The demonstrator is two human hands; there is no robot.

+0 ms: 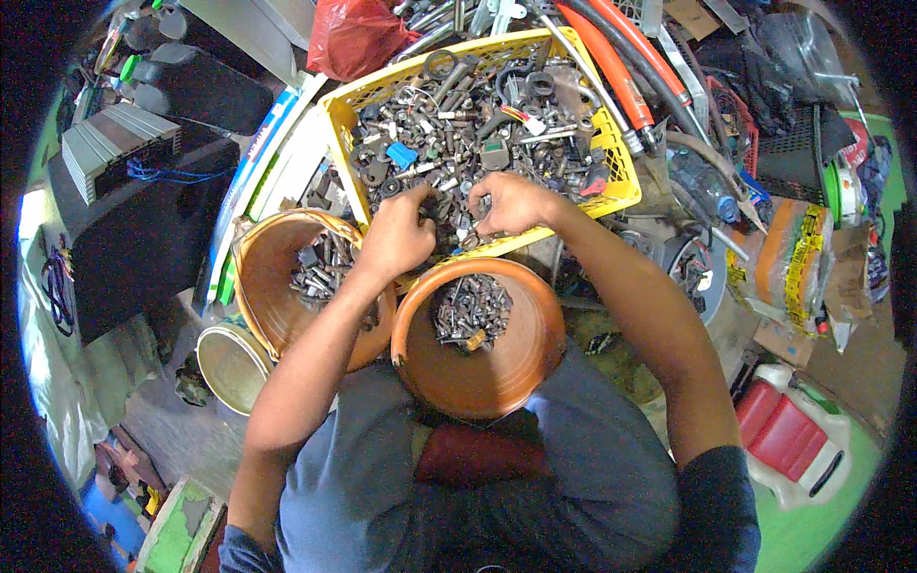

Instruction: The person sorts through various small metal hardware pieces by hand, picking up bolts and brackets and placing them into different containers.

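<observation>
A yellow plastic crate in front of me is heaped with mixed metal hardware, including bolts, nuts, fittings and some wire. My left hand is curled over the crate's near left part, its fingertips down at the hardware and partly hidden. To its right, my right hand bends its thumb and fingers towards the pieces near the front rim. Whether either hand grips a piece is not clear. An orange-brown bucket between my legs contains small bolts and screws. Another bucket, partly behind my left forearm, contains longer bolts.
A white tub stands left of the buckets. Orange and black tubes lean along the crate's right side, and a red plastic bag lies behind it. A taped parcel and a red-and-white container are at right.
</observation>
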